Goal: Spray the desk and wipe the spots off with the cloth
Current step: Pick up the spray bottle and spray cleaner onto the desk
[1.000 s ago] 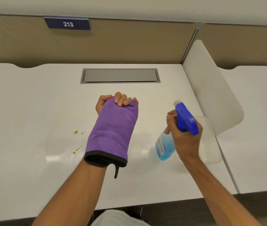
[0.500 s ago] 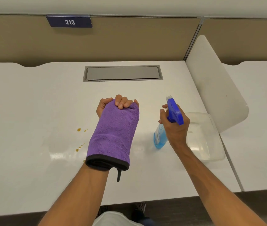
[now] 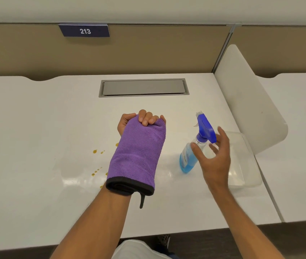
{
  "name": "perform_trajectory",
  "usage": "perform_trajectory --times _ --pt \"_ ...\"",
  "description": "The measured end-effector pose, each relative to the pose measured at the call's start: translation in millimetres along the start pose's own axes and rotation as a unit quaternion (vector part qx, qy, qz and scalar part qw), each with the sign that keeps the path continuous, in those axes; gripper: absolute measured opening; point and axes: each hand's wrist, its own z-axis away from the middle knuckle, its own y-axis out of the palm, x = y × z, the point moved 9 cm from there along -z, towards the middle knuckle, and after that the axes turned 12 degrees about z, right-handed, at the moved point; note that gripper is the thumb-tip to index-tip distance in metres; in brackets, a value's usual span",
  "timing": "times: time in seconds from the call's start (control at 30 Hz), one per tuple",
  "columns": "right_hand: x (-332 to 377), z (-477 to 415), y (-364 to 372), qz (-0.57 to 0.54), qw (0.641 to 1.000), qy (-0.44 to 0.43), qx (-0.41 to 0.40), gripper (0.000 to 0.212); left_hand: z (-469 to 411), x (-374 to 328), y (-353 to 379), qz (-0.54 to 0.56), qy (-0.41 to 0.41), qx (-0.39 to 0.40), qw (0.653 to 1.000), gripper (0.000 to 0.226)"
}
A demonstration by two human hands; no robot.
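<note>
A purple cloth (image 3: 139,154) with a black hem is draped over the back of my left hand (image 3: 144,118), whose fingers curl shut over its far edge above the middle of the white desk (image 3: 36,128). Small yellow-brown spots (image 3: 97,152) dot the desk just left of that wrist, some partly hidden by the cloth. The spray bottle (image 3: 187,159), blue liquid with a blue trigger head, stands on the desk to the right. My right hand (image 3: 215,157) hovers just right of the bottle, fingers spread, holding nothing.
A clear plastic tub (image 3: 241,165) sits behind my right hand near the desk's right edge. A white divider panel (image 3: 247,101) rises at the right. A grey cable hatch (image 3: 143,87) lies at the back, below a partition with a sign reading 213 (image 3: 85,31).
My right hand set the spray bottle down on the desk and let go, its fingers now spread beside it. My left hand with the cloth stayed put.
</note>
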Motion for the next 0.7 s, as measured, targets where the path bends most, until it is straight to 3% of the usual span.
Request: perform_trajectory --times 0.07,0.13,0.2,0.23,0.27,0.33,0.4,0.43,0.53,0.7 --pt "10 35 -18 0.007 0.997 -0.008 -0.073 0.067 1 -2 2 -0.01 0.0 0.002 1.0 0.02" --pt "22 64 -12 -0.014 0.998 0.003 -0.06 0.049 3 -4 5 -0.023 0.0 0.003 1.0 0.02" --pt "25 79 24 -0.099 0.99 0.082 0.057 0.038 6 -5 8 -0.032 0.005 -0.003 0.999 0.021" --pt "29 86 50 -0.16 0.968 0.134 0.141 0.039 8 -7 10 -0.039 0.012 -0.005 0.999 0.021" --pt "37 94 76 -0.223 0.931 0.184 0.225 0.041 9 -9 11 -0.048 0.021 -0.008 0.999 0.021" --pt "62 109 116 -0.371 0.819 0.265 0.348 0.048 13 -16 14 -0.078 0.037 -0.007 0.996 0.022" --pt "85 115 138 -0.493 0.708 0.311 0.398 0.057 16 -24 22 -0.121 0.041 0.007 0.992 0.026" --pt "92 116 145 -0.507 0.69 0.313 0.411 0.057 18 -28 27 -0.142 0.042 0.018 0.989 0.029" --pt "97 114 159 -0.433 0.745 0.266 0.431 0.041 22 -47 39 -0.184 0.043 0.047 0.981 0.036" --pt "95 102 161 -0.323 0.819 0.223 0.418 0.038 32 -90 56 -0.268 0.043 0.106 0.957 0.027"
